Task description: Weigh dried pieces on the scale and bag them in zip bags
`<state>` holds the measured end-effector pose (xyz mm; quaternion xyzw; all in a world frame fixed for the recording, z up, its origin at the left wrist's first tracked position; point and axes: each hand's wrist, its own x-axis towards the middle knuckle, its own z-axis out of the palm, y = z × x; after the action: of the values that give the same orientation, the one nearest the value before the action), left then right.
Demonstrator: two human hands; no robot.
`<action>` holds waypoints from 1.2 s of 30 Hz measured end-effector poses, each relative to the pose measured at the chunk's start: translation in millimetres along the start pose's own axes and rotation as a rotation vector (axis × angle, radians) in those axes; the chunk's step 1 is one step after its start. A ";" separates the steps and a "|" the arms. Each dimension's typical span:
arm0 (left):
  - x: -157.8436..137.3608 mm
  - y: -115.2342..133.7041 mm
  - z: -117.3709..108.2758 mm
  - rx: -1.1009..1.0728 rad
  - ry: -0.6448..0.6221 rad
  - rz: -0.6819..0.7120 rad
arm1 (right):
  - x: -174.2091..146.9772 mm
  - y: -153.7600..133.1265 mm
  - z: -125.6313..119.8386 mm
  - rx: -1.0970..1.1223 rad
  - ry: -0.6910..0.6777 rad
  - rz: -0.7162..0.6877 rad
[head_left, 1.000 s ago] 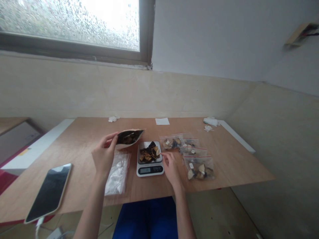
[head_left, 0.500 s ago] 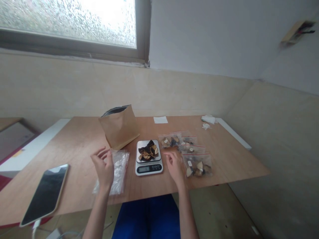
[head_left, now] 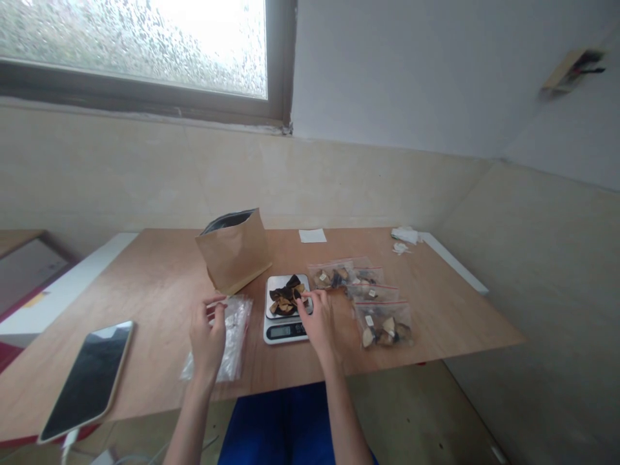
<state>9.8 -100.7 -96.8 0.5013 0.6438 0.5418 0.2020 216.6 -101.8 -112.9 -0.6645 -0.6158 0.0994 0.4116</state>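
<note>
A pile of dried, dark-rimmed slices (head_left: 287, 298), which look like mushroom, lies on the steel plate of a white kitchen scale (head_left: 271, 332). My right hand (head_left: 317, 321) reaches over the scale's right side, thumb and index finger apart at the pile's right edge; whether they touch a slice is hard to see. To the left, my left hand (head_left: 208, 332) hovers with curved, parted fingers and holds nothing. Beneath it lies a stack of clear zip bags (head_left: 235, 342). Behind them stands an open brown paper pouch (head_left: 237, 252), its inside mostly hidden.
Several filled zip bags (head_left: 385, 326) of slices lie right of the scale. A phone (head_left: 90, 374) with a cable plugged in rests at the table's left front. White paper (head_left: 312, 236) and crumpled tissue (head_left: 405, 235) lie near the back edge of the wooden table (head_left: 450, 316).
My right hand has moved left from beside the scale to the slices on it. My left hand has shifted slightly, staying over the clear bags.
</note>
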 end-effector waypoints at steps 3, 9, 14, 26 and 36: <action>-7.7 -6.3 -0.2 -0.002 -0.055 0.000 | 7.4 -4.9 8.9 -0.135 -0.027 0.029; -21.8 -19.1 -1.6 -0.009 -0.099 -0.029 | 19.8 -2.2 18.1 -0.241 -0.074 0.045; -24.0 -23.0 -2.8 -0.004 -0.133 -0.050 | 28.5 -2.4 6.2 -0.064 0.022 0.074; -28.7 -36.8 -1.8 0.210 -0.357 -0.017 | -6.4 66.5 -25.6 -0.219 0.000 0.210; -31.5 -58.0 4.4 0.271 -0.444 -0.019 | -13.4 57.3 -23.5 -0.267 -0.046 0.212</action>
<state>1.7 -120.5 -159.4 0.6243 0.6550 0.3253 0.2744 270.9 -118.3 -141.2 -0.7720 -0.5591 0.0748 0.2928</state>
